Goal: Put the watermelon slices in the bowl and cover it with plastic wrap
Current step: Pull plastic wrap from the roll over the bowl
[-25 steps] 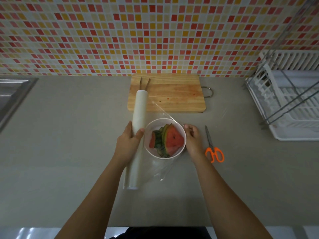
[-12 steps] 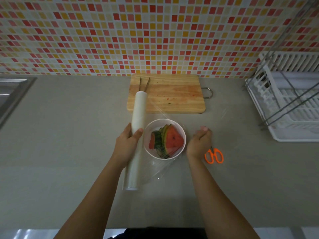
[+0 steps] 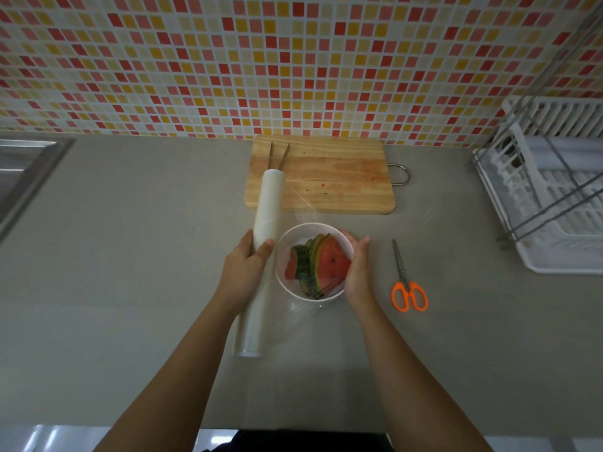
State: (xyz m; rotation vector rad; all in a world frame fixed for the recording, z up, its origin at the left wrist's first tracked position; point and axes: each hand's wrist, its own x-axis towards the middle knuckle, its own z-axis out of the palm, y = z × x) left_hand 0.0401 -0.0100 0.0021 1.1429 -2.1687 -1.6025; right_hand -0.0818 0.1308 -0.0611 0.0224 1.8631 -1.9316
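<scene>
Slices part looks done: the watermelon slices (image 3: 318,264) sit fanned in the round white bowl (image 3: 339,234) at frame center on the matte grey counter (image 3: 146,256). Clear plastic wrap (image 3: 301,309) is stretched over it (thin, glinty, hard to trace) but uncut from the roll (image 3: 262,256), which the left hand (image 3: 243,272) grips. Right hand (image 3: 357,272) cups the bowl's rim, fingers loosely curved. Orange-handled scissors (image 3: 408,283) lie right of it.

The left hand (image 3: 243,272) hid the middle of the plastic wrap roll (image 3: 264,236), the right hand (image 3: 357,272) covered the bowl (image 3: 295,236)'s right rim, and the frame edges cut off the sink (image 3: 23,168) and dish rack (image 3: 554,197).
</scene>
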